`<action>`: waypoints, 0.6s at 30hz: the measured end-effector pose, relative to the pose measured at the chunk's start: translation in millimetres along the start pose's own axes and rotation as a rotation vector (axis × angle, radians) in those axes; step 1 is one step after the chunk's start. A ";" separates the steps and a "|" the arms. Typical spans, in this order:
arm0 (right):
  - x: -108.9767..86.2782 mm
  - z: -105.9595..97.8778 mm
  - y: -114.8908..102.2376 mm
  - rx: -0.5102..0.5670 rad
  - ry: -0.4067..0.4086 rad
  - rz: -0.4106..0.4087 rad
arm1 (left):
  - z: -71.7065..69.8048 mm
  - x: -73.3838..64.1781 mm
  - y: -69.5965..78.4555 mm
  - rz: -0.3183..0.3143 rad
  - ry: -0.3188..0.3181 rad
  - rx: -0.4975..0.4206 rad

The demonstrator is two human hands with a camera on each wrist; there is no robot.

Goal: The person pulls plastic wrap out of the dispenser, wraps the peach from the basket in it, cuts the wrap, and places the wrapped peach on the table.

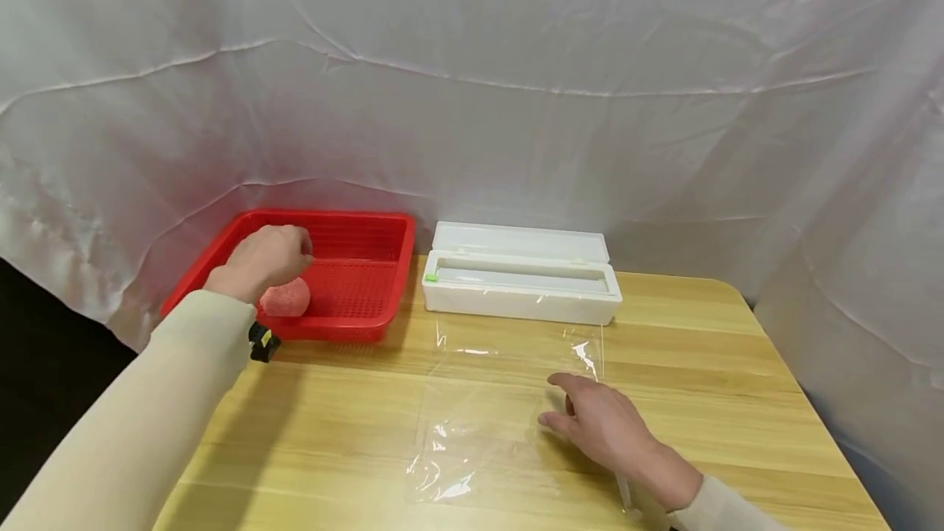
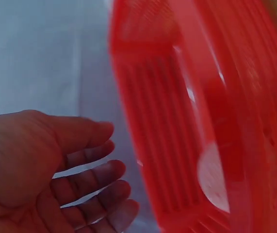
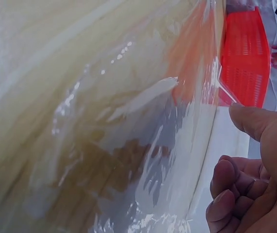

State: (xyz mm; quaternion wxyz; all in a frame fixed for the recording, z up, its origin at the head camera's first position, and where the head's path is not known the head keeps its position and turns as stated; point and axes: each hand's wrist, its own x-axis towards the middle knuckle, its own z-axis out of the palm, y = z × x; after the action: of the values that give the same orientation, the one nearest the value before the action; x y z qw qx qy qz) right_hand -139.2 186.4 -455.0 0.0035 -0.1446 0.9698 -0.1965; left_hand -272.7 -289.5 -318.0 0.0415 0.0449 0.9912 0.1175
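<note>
My left hand [image 1: 267,259] is over the red plastic basket [image 1: 401,269], its fingers loosely bent. In the left wrist view, nothing lies between the fingers and thumb of that left hand [image 2: 75,170]. A pink rounded object [image 1: 286,298] sits in the near part of the basket, just below the hand; its kind is unclear. On the right, my right hand [image 1: 605,424] hovers at the edge of a clear sheet of plastic wrap [image 1: 479,424], thumb and forefinger apart. In the right wrist view, the right thumb [image 3: 250,119] is close to the wrap's edge; whether they touch cannot be told.
A white wrap dispenser box [image 1: 516,306] stands at the back of the wooden table [image 1: 686,367], lid raised, with the wrap running forward from it. A green piece [image 1: 431,277] marks its left end. A pale curtain [image 1: 516,105] hangs behind.
</note>
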 end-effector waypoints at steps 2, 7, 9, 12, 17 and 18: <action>-0.1 2.3 -1.0 0.009 -0.002 0.000 | 0.6 3.7 -8.4 -0.038 -0.068 0.024; -1.5 8.4 -1.3 0.023 -0.006 -0.016 | 4.1 3.0 -22.0 -0.173 -0.231 0.009; -2.6 9.5 -1.0 0.017 -0.003 -0.024 | 7.1 2.6 -25.4 -0.203 -0.277 -0.006; -4.4 9.8 -0.6 0.012 0.004 -0.039 | 13.4 4.6 -28.8 -0.204 -0.321 -0.016; -6.1 10.8 -0.2 0.013 0.005 -0.050 | 22.8 12.3 -28.9 -0.187 -0.365 0.008; -6.3 11.0 -0.5 0.012 0.003 -0.049 | 24.2 13.8 -28.7 -0.187 -0.368 0.016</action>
State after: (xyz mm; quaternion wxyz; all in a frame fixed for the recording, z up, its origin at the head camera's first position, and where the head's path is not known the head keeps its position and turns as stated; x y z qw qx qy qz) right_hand -132.3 183.5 -465.3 -0.0017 -0.1679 0.9648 -0.2025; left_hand -286.4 -310.4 -349.2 0.2322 -0.0263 0.9676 0.0953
